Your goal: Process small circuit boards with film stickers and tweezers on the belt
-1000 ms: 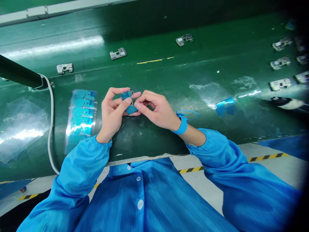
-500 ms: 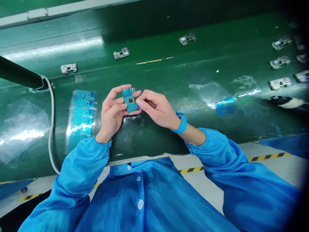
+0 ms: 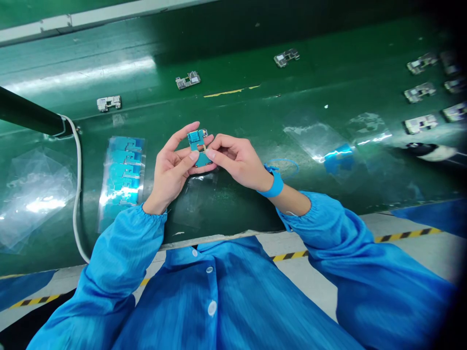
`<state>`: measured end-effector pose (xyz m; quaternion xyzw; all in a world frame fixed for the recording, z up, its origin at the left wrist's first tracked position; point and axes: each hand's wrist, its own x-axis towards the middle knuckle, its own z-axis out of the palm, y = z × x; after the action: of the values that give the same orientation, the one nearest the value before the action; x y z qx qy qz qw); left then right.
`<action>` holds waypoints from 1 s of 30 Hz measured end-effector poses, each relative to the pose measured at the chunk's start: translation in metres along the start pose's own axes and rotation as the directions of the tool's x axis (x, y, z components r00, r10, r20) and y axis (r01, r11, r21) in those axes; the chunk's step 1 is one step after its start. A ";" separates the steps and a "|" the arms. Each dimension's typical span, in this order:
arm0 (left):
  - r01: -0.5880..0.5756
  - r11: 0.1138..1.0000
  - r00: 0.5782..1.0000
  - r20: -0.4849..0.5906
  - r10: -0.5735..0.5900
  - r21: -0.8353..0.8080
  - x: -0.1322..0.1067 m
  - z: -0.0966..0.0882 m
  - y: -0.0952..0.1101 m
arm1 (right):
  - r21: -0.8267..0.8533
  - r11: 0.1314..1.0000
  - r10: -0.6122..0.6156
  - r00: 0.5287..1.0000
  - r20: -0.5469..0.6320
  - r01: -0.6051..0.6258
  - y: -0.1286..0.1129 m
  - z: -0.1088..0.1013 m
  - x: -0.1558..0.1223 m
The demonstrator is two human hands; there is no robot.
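Observation:
A small teal circuit board (image 3: 197, 146) with a metal-edged cut-out sits between my two hands, just above the middle of the green belt. My left hand (image 3: 171, 167) grips its left side between thumb and fingers. My right hand (image 3: 235, 160) pinches its right side with thumb and forefinger. A thin gold-coloured sliver (image 3: 204, 148) shows at the board's centre, but it is too small to identify. My fingers hide part of the board's edges.
Silvery metal parts (image 3: 188, 80) lie scattered on the green conveyor belt (image 3: 233, 104). A clear bag of teal boards (image 3: 124, 170) lies to the left, beside a white cable (image 3: 76, 194). A blue strap (image 3: 275, 184) circles my right wrist.
The board has tilted and shifted slightly right between my fingers. My hands have moved a little right, and the view has shifted slightly.

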<state>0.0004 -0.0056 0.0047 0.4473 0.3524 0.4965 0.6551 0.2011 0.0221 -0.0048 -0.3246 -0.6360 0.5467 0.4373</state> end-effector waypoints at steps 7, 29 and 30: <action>-0.019 0.998 0.987 -0.160 0.029 0.058 -0.003 0.005 0.001 | -0.126 0.992 -0.021 0.998 0.054 0.028 -0.002 0.000 0.002; -0.097 0.990 0.930 -0.345 0.127 0.102 0.007 -0.011 0.014 | -0.816 0.545 0.126 0.981 -0.147 -0.192 0.041 -0.105 0.207; -0.100 0.989 0.928 -0.348 0.132 0.108 0.008 -0.012 0.014 | -0.808 0.558 0.144 0.981 -0.131 -0.190 0.043 -0.101 0.213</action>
<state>-0.0131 0.0063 0.0133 0.3992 0.4590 0.5906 0.5303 0.2035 0.2619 -0.0021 -0.5615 -0.7713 0.2227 0.2005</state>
